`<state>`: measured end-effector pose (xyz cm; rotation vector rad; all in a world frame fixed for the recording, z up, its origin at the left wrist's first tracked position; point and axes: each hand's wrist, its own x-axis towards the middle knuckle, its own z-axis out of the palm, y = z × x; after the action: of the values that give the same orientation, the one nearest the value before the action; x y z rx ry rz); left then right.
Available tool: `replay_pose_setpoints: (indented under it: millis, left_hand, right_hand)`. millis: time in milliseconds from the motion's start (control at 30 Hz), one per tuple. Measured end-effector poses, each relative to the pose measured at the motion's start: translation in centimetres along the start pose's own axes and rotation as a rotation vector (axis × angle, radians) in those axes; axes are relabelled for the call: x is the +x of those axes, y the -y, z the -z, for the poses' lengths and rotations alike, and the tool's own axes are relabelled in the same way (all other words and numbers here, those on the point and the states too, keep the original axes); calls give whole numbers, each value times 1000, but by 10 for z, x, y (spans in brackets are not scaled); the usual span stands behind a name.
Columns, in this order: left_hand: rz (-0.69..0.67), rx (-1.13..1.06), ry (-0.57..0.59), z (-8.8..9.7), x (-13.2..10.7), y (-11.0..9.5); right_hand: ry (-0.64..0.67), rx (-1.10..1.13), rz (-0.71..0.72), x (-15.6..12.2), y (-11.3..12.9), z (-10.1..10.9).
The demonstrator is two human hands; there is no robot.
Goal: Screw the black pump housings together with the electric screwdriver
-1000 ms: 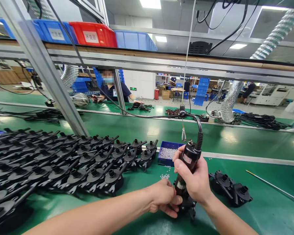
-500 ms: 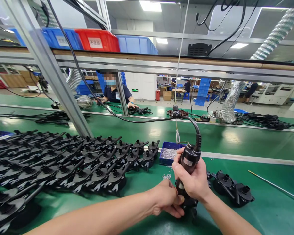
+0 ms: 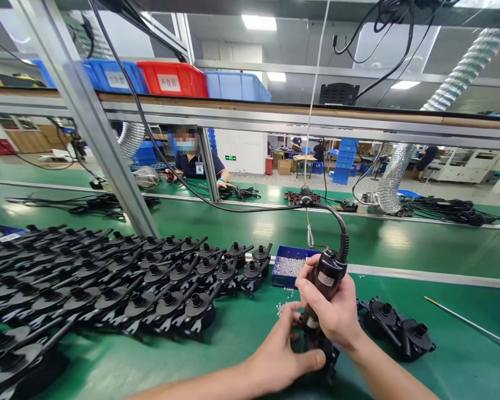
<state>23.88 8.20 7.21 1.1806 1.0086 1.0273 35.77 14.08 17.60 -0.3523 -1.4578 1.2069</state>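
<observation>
My right hand (image 3: 335, 308) is wrapped round a black corded electric screwdriver (image 3: 328, 272), which stands nearly upright with its cable leaving the top. Its tip is hidden behind my hands. Below it, on the green bench, lies a black plastic part (image 3: 331, 353), mostly covered. My left hand (image 3: 281, 347) grips this part, thumb on the near side and fingers on the far side, partly out of sight. Small loose metal nuts (image 3: 281, 308) are scattered just beyond my left hand. Behind them a blue bin (image 3: 278, 278) holds many more.
Rows of black plastic assemblies (image 3: 137, 303) cover the bench's left side. Two similar assemblies (image 3: 416, 336) lie to the right, near a thin rod (image 3: 466, 322). A cord (image 3: 312, 111) suspends the screwdriver cable. Across the bench sits a co-worker (image 3: 200, 161). Bins (image 3: 173, 78) line the overhead shelf.
My left hand has shifted its hold, with the thumb now spread across the near side of the part. The screwdriver stays in my right hand. The whole view has shifted slightly.
</observation>
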Motion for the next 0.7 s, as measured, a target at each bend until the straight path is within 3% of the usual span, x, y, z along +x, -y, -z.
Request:
replay_pose_setpoints:
  millis: [67,167,300,433,600,700]
  left_hand:
    - [-160,-47,38,-2,-1,9]
    - [-230,-67,111,7,3,16]
    - [-243,-9,164,23,9,13]
    - [-215,-18,116,16,7,10]
    - [-296,-72,117,7,6,10]
    - [-299,-64,120,9,7,10]
  right_hand:
    - [-24,18,1,-1,1,4]
    - [39,45,-3,-3,11,10]
    - [13,119,-27,-8,24,7]
    - [-13,132,-122,-9,24,-2]
    - [45,45,-129,-6,20,-2]
    - [180,60,-161,-6,17,3]
